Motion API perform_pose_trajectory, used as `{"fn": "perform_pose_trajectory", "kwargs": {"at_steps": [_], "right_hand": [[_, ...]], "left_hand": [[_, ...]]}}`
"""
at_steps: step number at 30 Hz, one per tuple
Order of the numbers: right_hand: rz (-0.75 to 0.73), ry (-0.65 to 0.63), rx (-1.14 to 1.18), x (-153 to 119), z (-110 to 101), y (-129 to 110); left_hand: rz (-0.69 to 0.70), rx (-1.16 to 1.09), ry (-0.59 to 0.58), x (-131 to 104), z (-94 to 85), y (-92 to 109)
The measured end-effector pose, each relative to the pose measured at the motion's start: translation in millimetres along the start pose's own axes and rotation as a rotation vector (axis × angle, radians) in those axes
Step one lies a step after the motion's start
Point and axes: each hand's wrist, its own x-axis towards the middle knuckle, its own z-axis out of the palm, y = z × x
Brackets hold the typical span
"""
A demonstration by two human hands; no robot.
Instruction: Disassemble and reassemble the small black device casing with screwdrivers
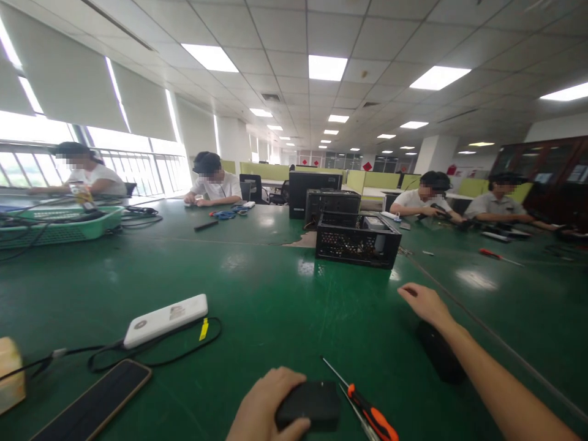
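My left hand is closed around a small black box at the bottom middle, fingers over the top and thumb on the near side. An orange-and-black screwdriver lies just right of that box, with a second thin metal tool beside it. Farther out on the right, my right hand is over the table with its fingers curled together; whatever may be in them is hidden. Under that wrist is another black object, partly covered by the forearm.
An open black computer case stands ahead, with more cases behind. On the left are a white power bank with a cable, a phone and a green basket. Several people sit around the green table.
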Motion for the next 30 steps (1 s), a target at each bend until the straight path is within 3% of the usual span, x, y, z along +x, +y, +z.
{"fn": "perform_pose_trajectory", "kwargs": {"at_steps": [2,6,10,14,16,22,25,27,30], "right_hand": [[-0.016,0.011,-0.012,-37.5,-2.0,6.8],[0.109,0.046,-0.015,-106.1,10.6,31.6],[-0.016,0.108,0.195,-145.8,25.3,34.0],[-0.261,0.040,0.246,-172.8,22.3,11.8],[-0.308,0.046,0.182,-182.3,19.4,2.2],[-0.161,0.339,-0.180,-185.2,22.6,-15.0],[-0.194,0.466,-0.130,-191.7,24.8,-35.8],[-0.298,0.368,0.031,-204.9,26.6,-58.2],[-0.422,0.057,0.172,-228.4,29.4,-95.0]], "left_hand": [[-0.033,-0.024,-0.026,9.9,-4.3,9.0],[-0.051,-0.048,-0.011,14.2,-2.7,11.2],[-0.038,-0.062,0.026,9.6,2.3,3.8],[-0.006,-0.050,0.024,4.8,1.4,-2.3],[0.008,-0.038,0.020,2.5,0.3,-4.1],[0.050,0.000,0.032,-0.8,-1.5,0.7],[0.034,0.016,0.046,-2.1,-6.2,3.3],[0.020,-0.004,0.050,-3.8,-11.2,2.4],[0.009,-0.064,0.052,-7.5,-18.0,-0.7]]}}
